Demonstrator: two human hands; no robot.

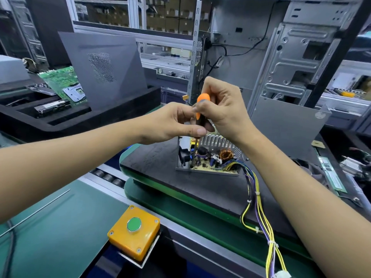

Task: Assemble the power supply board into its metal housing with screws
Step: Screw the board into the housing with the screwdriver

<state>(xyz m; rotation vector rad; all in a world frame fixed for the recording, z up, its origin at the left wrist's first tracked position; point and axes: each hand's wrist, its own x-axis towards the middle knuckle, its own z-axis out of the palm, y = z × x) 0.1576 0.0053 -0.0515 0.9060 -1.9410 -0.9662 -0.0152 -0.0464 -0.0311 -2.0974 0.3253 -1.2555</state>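
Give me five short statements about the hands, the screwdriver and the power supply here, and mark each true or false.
1. The right hand grips the screwdriver handle. True.
2. The left hand lies flat on the bench. False: it pinches the screwdriver's lower handle.
3. The screwdriver tip points down at the board in its metal housing. True.
4. The wire bundle is all red. False: yellow, purple and dark wires.
5. The button on the yellow box is green. True.

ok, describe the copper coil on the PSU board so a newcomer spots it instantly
Find the black mat under both hands; on it sits the open metal housing holding the power supply board. Near the board's right end stands the copper coil, the only orange-brown wire-wound ring there.
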